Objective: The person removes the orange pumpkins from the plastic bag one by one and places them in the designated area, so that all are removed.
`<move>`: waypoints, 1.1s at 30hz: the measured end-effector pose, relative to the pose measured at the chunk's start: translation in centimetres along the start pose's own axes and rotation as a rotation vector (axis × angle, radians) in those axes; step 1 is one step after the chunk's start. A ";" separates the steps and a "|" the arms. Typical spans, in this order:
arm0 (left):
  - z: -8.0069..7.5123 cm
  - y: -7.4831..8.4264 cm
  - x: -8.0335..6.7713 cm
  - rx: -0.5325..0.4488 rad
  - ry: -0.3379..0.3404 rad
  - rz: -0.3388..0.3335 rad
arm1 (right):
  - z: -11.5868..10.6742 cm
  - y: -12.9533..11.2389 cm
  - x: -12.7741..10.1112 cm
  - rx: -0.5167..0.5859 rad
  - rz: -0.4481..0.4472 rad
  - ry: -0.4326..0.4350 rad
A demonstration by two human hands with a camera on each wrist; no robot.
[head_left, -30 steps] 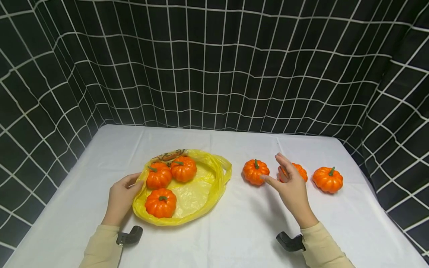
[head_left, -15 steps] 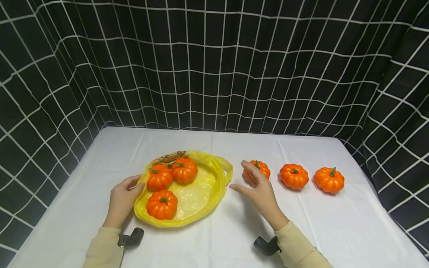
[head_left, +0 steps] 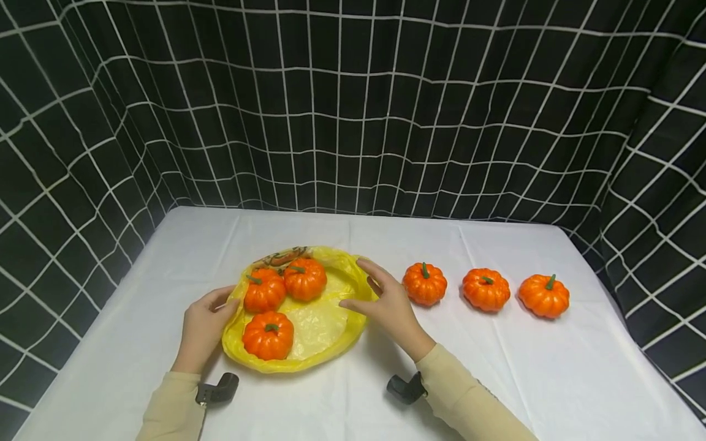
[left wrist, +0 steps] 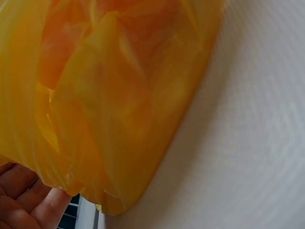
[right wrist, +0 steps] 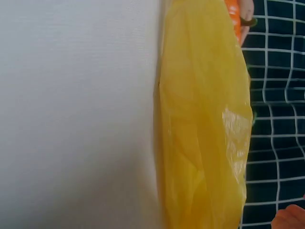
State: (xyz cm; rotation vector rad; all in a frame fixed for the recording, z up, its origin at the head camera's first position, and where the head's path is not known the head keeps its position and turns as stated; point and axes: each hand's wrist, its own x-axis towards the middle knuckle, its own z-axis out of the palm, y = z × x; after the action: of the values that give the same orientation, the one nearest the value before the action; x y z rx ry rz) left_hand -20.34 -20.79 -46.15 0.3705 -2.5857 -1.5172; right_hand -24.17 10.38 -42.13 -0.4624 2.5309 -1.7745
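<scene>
Resting both hands, left hand [head_left: 202, 324] and right hand [head_left: 389, 303], loosely open at yellow bag [head_left: 325, 331]; wrist views apparently show only plastic.

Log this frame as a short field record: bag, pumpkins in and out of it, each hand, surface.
bag: yellow plastic bag, lying open on the table
pumpkins in bag: three
pumpkins outside: three in a row, right of the bag
left hand: left hand at the bag's left edge, fingers against the plastic
right hand: right hand over the bag's right rim, fingers relaxed, holding nothing
surface: white tablecloth
</scene>
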 end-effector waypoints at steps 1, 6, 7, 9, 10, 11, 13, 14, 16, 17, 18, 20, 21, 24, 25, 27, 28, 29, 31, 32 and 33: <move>0.0 0.0 0.0 0.002 -0.001 0.000 | 0.2 -0.1 0.2 -0.008 0.004 -0.005; 0.0 0.0 0.1 0.011 0.011 0.010 | 1.2 -0.6 1.2 -0.039 -0.007 -0.019; -0.1 0.0 0.1 0.013 0.013 0.012 | 1.4 -0.7 1.4 -0.044 -0.006 -0.019; -0.1 0.0 0.1 0.010 0.011 0.014 | 1.8 -0.7 1.8 -0.042 -0.006 -0.016; -0.1 -0.1 0.1 0.009 0.008 0.011 | 2.1 -0.6 1.9 -0.042 -0.003 -0.016; 0.0 -0.1 0.1 0.006 0.004 0.010 | 2.3 -0.6 2.0 -0.037 -0.002 -0.018; 0.0 -0.1 0.0 0.000 -0.003 0.011 | 2.6 -0.4 2.2 -0.031 0.002 -0.020; 0.0 0.0 0.0 -0.003 -0.004 0.012 | 2.8 -0.4 2.3 -0.033 -0.001 -0.021; 0.1 0.0 -0.1 -0.008 -0.003 0.014 | 3.1 -0.3 2.4 -0.046 0.010 -0.025; 0.1 0.1 -0.1 -0.007 0.001 0.017 | 3.3 -0.3 2.5 -0.054 0.015 -0.028; 0.2 0.1 -0.2 -0.004 0.004 0.018 | 3.4 -0.3 2.5 -0.067 0.023 -0.031; 0.2 0.1 -0.2 0.005 0.016 0.017 | 3.8 -0.2 2.6 -0.087 0.037 -0.037; 0.2 0.2 -0.2 0.005 0.018 0.016 | 3.9 -0.2 2.7 -0.092 0.041 -0.037; 0.1 0.1 -0.2 0.005 0.016 0.011 | 4.4 0.2 3.0 -0.091 0.032 -0.036; 0.1 0.1 -0.2 0.005 0.015 0.006 | 4.6 0.3 3.1 -0.086 0.028 -0.036; 0.1 0.0 -0.1 0.001 0.005 -0.001 | 5.0 0.6 3.3 -0.091 0.024 -0.036; 0.1 -0.1 -0.1 0.000 0.003 -0.001 | 5.2 0.6 3.4 -0.099 0.022 -0.036; 0.1 -0.1 -0.1 -0.001 0.001 -0.005 | 5.3 0.8 3.4 -0.113 0.020 -0.035; 0.1 -0.2 0.0 0.000 -0.001 -0.007 | 5.6 0.9 3.6 -0.130 0.013 -0.035; 0.1 -0.2 0.1 -0.001 -0.002 -0.006 | 5.7 0.9 3.8 -0.146 0.015 -0.032; 0.2 -0.2 0.2 -0.003 -0.003 -0.006 | 5.8 1.0 3.9 -0.153 0.021 -0.028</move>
State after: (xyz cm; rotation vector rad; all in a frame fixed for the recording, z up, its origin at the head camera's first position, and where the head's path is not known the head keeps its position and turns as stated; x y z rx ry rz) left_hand -20.52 -20.79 -46.37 0.3771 -2.5864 -1.5247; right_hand -27.07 4.43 -44.48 -0.4589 2.6532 -1.5635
